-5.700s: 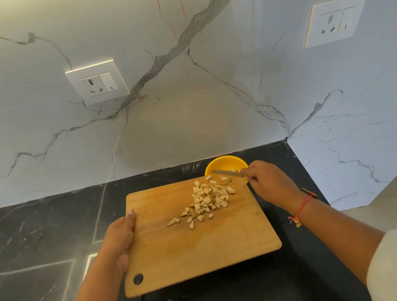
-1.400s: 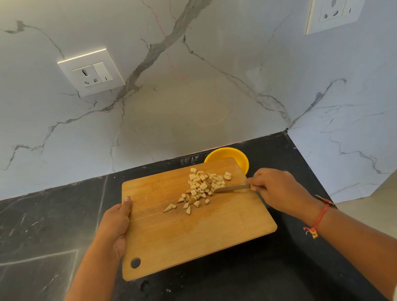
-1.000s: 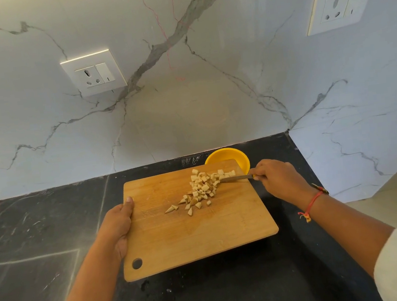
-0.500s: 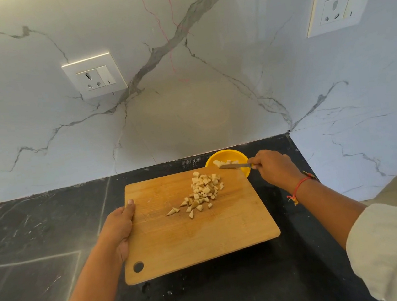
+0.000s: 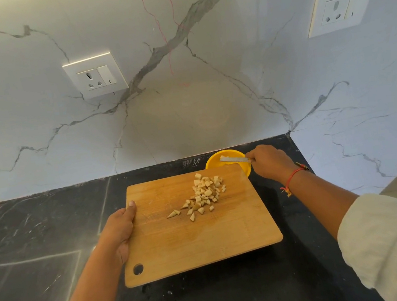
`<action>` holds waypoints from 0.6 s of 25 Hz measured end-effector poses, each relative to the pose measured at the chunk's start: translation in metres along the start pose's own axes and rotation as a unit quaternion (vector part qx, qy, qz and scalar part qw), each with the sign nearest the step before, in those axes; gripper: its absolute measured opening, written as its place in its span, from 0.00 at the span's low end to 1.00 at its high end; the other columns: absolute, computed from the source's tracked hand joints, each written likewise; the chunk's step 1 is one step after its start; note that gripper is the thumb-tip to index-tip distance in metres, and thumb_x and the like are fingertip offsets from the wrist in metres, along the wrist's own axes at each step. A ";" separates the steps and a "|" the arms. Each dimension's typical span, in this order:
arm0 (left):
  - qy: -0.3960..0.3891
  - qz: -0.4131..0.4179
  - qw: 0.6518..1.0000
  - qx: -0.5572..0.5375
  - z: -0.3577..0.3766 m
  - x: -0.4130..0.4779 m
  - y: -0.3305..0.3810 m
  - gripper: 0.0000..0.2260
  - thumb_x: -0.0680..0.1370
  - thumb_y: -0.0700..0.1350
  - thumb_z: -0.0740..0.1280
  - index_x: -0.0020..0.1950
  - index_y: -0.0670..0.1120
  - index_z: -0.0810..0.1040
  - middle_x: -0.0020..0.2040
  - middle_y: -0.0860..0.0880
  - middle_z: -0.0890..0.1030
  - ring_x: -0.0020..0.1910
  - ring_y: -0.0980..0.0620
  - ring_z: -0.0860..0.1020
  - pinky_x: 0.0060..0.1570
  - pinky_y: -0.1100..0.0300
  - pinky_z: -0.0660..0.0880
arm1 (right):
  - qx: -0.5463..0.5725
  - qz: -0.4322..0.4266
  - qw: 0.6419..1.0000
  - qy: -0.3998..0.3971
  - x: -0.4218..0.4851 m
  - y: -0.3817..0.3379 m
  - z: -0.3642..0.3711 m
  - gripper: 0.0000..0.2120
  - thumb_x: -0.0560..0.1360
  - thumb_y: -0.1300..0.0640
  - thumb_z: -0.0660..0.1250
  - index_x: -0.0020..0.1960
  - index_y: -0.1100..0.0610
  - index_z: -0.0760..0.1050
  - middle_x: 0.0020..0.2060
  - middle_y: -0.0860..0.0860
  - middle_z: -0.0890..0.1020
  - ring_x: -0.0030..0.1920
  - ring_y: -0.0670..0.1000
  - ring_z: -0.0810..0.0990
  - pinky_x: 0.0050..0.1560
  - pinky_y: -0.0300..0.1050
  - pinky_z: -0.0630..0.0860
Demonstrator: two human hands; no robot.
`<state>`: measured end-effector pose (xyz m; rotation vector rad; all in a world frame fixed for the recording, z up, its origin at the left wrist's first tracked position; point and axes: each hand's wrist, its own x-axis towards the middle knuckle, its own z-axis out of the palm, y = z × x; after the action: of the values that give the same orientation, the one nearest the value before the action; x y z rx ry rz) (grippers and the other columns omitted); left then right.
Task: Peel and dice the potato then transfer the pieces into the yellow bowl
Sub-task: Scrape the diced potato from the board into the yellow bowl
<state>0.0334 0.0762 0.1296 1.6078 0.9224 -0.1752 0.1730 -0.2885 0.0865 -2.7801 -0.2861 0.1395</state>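
Black counter [image 5: 40, 232] is topped by a cutting board [image 5: 204, 244] gripped at its left edge by the left hand [image 5: 120, 231]; diced potato [image 5: 204, 194] is heaped near its far right corner, beyond which a knife [image 5: 234, 159] (blade roughly level) is clasped by the right hand [image 5: 270, 162] over the yellow bowl [image 5: 211, 163]

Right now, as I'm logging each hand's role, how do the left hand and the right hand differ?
The left hand grips the cutting board by its left edge, thumb on top; the right hand holds a knife, blade over the yellow bowl. The left wrist is bare; the right wrist wears a red thread. Both hands hold something.
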 end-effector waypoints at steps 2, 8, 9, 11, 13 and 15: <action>-0.001 0.001 1.000 -0.001 0.000 -0.001 0.000 0.18 0.81 0.58 0.62 0.56 0.44 0.77 0.53 0.38 0.83 0.52 0.36 0.82 0.55 0.35 0.77 | 0.029 0.001 0.999 -0.023 0.000 0.001 -0.001 0.18 0.82 0.55 0.57 0.35 0.50 0.75 0.31 0.49 0.76 0.35 0.53 0.76 0.36 0.46 0.72; -0.003 0.008 1.000 -0.008 0.003 -0.003 0.000 0.17 0.82 0.56 0.62 0.56 0.43 0.77 0.52 0.39 0.83 0.51 0.36 0.82 0.54 0.36 0.78 | 0.072 0.015 0.995 -0.066 -0.002 -0.003 -0.007 0.16 0.80 0.56 0.56 0.34 0.57 0.72 0.29 0.53 0.71 0.30 0.51 0.68 0.33 0.46 0.68; -0.005 0.007 1.000 -0.008 0.004 -0.003 0.000 0.16 0.82 0.56 0.62 0.56 0.43 0.77 0.51 0.39 0.83 0.50 0.36 0.82 0.54 0.36 0.78 | 0.063 0.014 0.996 -0.068 -0.002 -0.006 -0.010 0.16 0.80 0.56 0.56 0.33 0.56 0.71 0.28 0.53 0.70 0.30 0.51 0.68 0.32 0.46 0.67; -0.004 0.007 1.000 -0.007 0.005 -0.004 0.001 0.16 0.82 0.56 0.62 0.55 0.43 0.77 0.52 0.39 0.82 0.51 0.36 0.81 0.54 0.36 0.77 | 0.040 0.014 0.997 -0.069 -0.003 -0.011 -0.017 0.17 0.79 0.57 0.57 0.31 0.55 0.68 0.28 0.52 0.69 0.29 0.51 0.66 0.31 0.45 0.65; -0.004 0.007 1.000 -0.006 0.006 -0.004 0.001 0.17 0.82 0.57 0.62 0.55 0.43 0.77 0.52 0.38 0.82 0.51 0.36 0.81 0.55 0.35 0.77 | 0.020 0.014 0.998 -0.065 -0.001 -0.016 -0.019 0.17 0.79 0.58 0.57 0.31 0.55 0.68 0.28 0.52 0.69 0.30 0.51 0.67 0.31 0.45 0.64; -0.008 0.009 1.000 -0.001 0.007 -0.005 0.001 0.17 0.82 0.57 0.62 0.55 0.43 0.77 0.52 0.38 0.82 0.51 0.36 0.81 0.55 0.36 0.77 | 0.004 0.019 0.998 -0.055 0.002 -0.020 -0.018 0.17 0.80 0.58 0.56 0.33 0.56 0.70 0.29 0.53 0.72 0.31 0.52 0.70 0.31 0.44 0.64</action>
<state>0.0333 0.0680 0.1315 1.6102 0.8941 -0.1746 0.1740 -0.2752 0.1099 -2.7758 -0.2603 0.3029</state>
